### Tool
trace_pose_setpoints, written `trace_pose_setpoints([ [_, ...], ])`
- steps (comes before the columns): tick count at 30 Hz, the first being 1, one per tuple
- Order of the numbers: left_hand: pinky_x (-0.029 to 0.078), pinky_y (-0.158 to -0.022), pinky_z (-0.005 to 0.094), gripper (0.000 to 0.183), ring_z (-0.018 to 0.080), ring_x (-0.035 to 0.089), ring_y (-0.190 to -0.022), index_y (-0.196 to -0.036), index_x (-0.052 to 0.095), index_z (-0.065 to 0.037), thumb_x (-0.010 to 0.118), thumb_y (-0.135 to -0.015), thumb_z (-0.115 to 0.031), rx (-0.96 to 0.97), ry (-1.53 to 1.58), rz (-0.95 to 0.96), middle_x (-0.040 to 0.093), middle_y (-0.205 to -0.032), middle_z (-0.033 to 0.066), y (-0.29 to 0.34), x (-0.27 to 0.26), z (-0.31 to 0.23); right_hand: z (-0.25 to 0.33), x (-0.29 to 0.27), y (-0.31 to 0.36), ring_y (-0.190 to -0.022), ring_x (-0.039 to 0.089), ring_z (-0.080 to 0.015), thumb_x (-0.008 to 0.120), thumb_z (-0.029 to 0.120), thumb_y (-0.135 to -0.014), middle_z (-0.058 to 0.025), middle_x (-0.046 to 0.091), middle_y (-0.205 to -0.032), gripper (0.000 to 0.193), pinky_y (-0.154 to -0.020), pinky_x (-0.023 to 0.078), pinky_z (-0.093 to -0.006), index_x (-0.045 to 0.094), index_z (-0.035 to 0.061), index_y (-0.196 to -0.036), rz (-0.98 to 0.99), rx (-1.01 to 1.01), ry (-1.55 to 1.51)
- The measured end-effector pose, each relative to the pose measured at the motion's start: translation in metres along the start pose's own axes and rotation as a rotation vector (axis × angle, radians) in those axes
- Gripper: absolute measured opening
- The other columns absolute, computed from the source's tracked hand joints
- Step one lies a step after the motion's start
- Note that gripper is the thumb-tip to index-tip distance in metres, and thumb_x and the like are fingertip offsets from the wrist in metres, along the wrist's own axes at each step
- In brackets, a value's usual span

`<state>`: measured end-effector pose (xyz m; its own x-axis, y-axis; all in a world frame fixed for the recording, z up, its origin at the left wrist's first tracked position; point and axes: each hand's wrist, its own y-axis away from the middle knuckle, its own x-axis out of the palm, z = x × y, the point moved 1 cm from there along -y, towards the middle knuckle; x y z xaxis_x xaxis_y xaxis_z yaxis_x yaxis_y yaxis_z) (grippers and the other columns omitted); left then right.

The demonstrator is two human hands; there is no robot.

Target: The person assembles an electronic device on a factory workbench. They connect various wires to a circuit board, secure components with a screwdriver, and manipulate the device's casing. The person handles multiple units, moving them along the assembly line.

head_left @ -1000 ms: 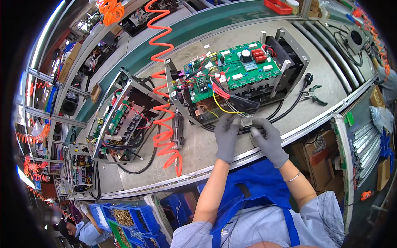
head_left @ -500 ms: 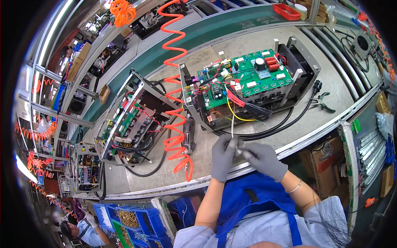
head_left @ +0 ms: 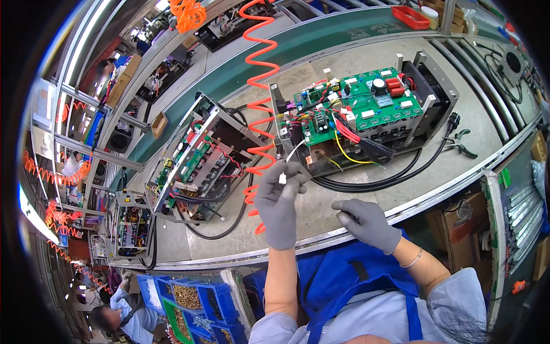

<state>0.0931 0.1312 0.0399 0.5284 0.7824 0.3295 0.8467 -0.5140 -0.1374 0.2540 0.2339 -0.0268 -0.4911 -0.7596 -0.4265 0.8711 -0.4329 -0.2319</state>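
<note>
My left hand (head_left: 281,200), in a grey glove, is closed on a thin white cable (head_left: 295,150); a small white plug (head_left: 282,179) shows at its fingers. The cable runs up toward the near left corner of an open metal chassis with a green circuit board (head_left: 366,106). Grey-gloved as well, my right hand (head_left: 369,225) hovers over the bench's front edge, its thumb and fingers slightly apart and nothing visible between them. Red and black wires (head_left: 349,129) and a yellow wire (head_left: 344,150) hang from the board's near side.
A second open chassis (head_left: 195,166) stands at left behind an orange coiled hose (head_left: 260,109). Black cables (head_left: 378,186) loop before the main chassis, and pliers (head_left: 462,144) lie to its right. Blue bins (head_left: 215,304) of small parts sit below the bench. Another person (head_left: 129,312) is at lower left.
My hands have come apart. My left hand has moved left and up with the white cable, while my right hand stays near the bench edge. The whole view has shifted slightly.
</note>
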Motion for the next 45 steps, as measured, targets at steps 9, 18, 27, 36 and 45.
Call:
trace_pose_setpoints([
  [9,0.052,-0.069,0.0243,0.031,0.0140,0.066,-0.082,-0.120,0.064,-0.005,0.058,-0.090,0.000,0.618,-0.723,0.242,0.064,-0.105,0.0093,-0.044,0.033,-0.036,-0.021,0.003,0.019,-0.069,0.065,-0.0274,0.064,0.016,-0.089,-0.0141,0.068,-0.089,0.023,-0.063,0.052,-0.0357,0.067,0.0078,-0.110,-0.048,0.057,-0.001],
  [18,0.055,-0.070,0.0282,0.024,0.0167,0.069,-0.085,-0.105,0.067,-0.003,0.067,-0.082,0.005,0.441,-1.062,0.681,0.068,-0.096,0.0103,-0.086,0.062,-0.073,-0.051,0.001,0.024,-0.068,0.065,-0.0273,0.061,0.021,-0.090,-0.0115,0.068,-0.087,0.023,-0.063,0.052,-0.0377,0.067,0.0110,-0.110,-0.107,0.109,-0.011],
  [27,0.049,-0.074,0.0395,0.016,0.0263,0.059,-0.086,-0.088,0.072,-0.015,0.070,-0.073,-0.018,0.785,-1.949,0.889,0.063,-0.080,0.0028,-0.113,0.086,-0.087,-0.057,0.001,0.020,-0.067,0.064,-0.0269,0.061,0.021,-0.090,-0.0107,0.067,-0.084,0.022,-0.060,0.051,-0.0380,0.068,0.0118,-0.108,-0.115,0.082,-0.001],
  [36,0.049,-0.071,0.0390,0.013,0.0267,0.061,-0.086,-0.083,0.074,-0.018,0.069,-0.071,-0.019,0.801,-2.286,0.774,0.064,-0.077,0.0061,-0.138,0.090,-0.079,-0.060,0.002,0.021,-0.067,0.064,-0.0271,0.062,0.018,-0.089,-0.0102,0.068,-0.086,0.021,-0.061,0.051,-0.0378,0.068,0.0109,-0.107,-0.119,0.029,-0.010],
  [45,0.050,-0.071,0.0397,0.020,0.0269,0.061,-0.085,-0.090,0.076,-0.019,0.069,-0.072,-0.016,0.656,-1.815,1.068,0.062,-0.084,0.0065,-0.127,0.088,-0.086,-0.060,0.000,0.022,-0.067,0.065,-0.0277,0.063,0.016,-0.088,-0.0097,0.067,-0.085,0.020,-0.059,0.051,-0.0378,0.068,0.0111,-0.106,-0.101,0.013,-0.001],
])
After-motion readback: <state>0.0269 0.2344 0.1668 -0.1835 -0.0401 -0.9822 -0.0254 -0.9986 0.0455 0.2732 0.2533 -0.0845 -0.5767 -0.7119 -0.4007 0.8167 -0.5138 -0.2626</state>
